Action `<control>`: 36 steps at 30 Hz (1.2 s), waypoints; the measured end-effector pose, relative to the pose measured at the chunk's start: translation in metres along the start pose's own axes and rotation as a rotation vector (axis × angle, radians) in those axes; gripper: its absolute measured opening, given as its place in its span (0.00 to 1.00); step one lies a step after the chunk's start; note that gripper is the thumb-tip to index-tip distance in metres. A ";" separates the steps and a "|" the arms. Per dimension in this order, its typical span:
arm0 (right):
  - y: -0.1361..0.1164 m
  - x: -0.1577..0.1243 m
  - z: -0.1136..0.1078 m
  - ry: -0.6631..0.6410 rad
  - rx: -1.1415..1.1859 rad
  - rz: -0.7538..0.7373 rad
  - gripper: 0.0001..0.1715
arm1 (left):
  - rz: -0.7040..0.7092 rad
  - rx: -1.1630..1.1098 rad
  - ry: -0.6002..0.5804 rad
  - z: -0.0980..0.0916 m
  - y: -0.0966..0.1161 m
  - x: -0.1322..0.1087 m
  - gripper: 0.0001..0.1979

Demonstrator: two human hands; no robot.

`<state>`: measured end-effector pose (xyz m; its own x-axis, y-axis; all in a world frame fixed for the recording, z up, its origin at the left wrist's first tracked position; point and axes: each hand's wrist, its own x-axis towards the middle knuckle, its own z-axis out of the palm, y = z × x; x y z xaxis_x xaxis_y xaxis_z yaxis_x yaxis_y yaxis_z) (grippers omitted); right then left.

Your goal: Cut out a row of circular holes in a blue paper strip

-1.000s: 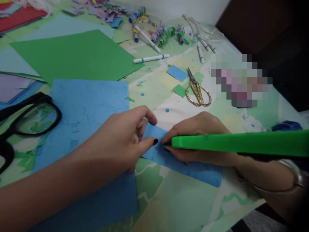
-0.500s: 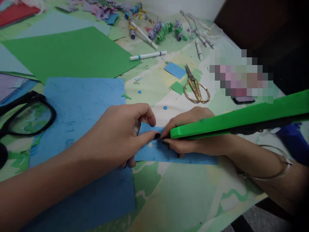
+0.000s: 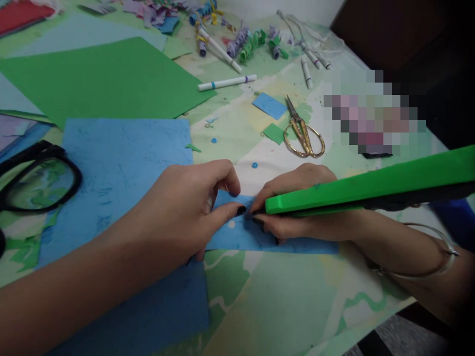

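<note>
My left hand (image 3: 185, 207) is closed in a pinch on the left end of a blue paper strip (image 3: 245, 238) that lies flat on the table. A small round hole shows in the strip near my thumb. My right hand (image 3: 297, 180) meets it fingertip to fingertip on the strip and grips a long green tool with a black underside (image 3: 371, 185). The tool's tip sits right at the fingertips and its handle rises toward the right edge. A thin bangle (image 3: 426, 269) circles my right wrist.
A large blue sheet (image 3: 122, 158) lies under my left arm, and a green sheet (image 3: 100, 79) behind it. Black glasses (image 3: 37, 183) rest at the left. Gold scissors (image 3: 304, 138), paper scraps, markers (image 3: 226, 83) and curled paper rolls (image 3: 252, 44) lie farther back. The table edge runs along the lower right.
The strip turned from slanted to level and now shows a small hole. The green tool's handle tilted upward at the right. Both hands stayed pinched together on the strip.
</note>
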<state>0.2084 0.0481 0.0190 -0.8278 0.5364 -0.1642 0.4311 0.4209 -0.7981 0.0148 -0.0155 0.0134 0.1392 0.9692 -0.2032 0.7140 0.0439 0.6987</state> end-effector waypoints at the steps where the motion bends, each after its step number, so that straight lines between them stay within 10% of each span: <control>1: -0.001 0.000 0.000 0.003 0.004 0.012 0.05 | -0.001 -0.004 -0.002 0.000 0.000 0.000 0.06; 15: 0.005 -0.006 0.001 0.008 -0.261 -0.241 0.09 | -0.103 -0.080 -0.002 0.005 0.004 -0.007 0.05; 22: 0.003 -0.001 -0.003 -0.016 -0.014 -0.077 0.06 | -0.230 -0.175 -0.015 0.007 0.003 -0.016 0.06; 36: 0.009 0.000 -0.002 0.031 -0.106 -0.163 0.05 | 0.001 -0.089 -0.096 0.004 0.003 -0.005 0.05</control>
<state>0.2127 0.0537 0.0131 -0.8790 0.4764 -0.0179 0.3286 0.5782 -0.7468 0.0190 -0.0208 0.0143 0.2080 0.9419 -0.2637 0.6504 0.0682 0.7566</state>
